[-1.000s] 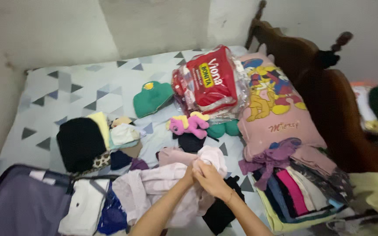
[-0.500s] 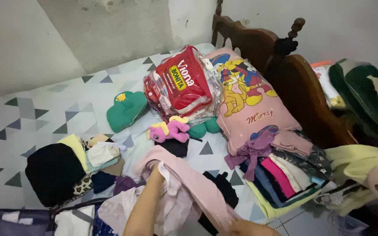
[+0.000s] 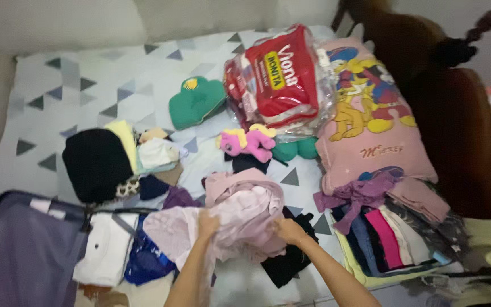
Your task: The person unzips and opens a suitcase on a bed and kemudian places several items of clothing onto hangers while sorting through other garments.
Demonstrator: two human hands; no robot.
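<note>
Both hands are on the pale pink garment [image 3: 245, 213], which lies bunched on the bed [image 3: 86, 85] just in front of the person, near the mattress's near edge.

Left hand [image 3: 208, 223]: on the garment's left side, fingers curled into the fabric and gripping it. Cloth bulges up and over past the fingertips.

Right hand [image 3: 288, 230]: on the garment's right lower edge, fingers pinched closed on a fold. The pink cloth sits between the two hands and rises above them; most of its bulk is on the far side of the fingers.

Frame is motion-blurred, so individual fingertip placement is not resolvable.

Around it:
- Black cloth [image 3: 288, 261] under and right of the right hand, touching the pink garment.
- Lilac garment [image 3: 169, 230] just left of the left hand, overlapping the pink one.
- Open purple suitcase [image 3: 24, 250] at the near left, with white [image 3: 104, 253] and blue clothes [image 3: 143, 261] beside its edge.
- Folded stack of clothes [image 3: 382, 239] to the right, well apart from the hands.
- Pink plush pony [image 3: 245, 143] further up the bed, beyond the garment.
- Black folded pile [image 3: 95, 165] on the left.
- Green cushion [image 3: 195, 102], red plastic-wrapped pack [image 3: 279, 79] and pink cartoon pillow [image 3: 370, 131] toward the head of the bed.
- Dark wooden headboard [image 3: 456, 113] on the right.
</note>
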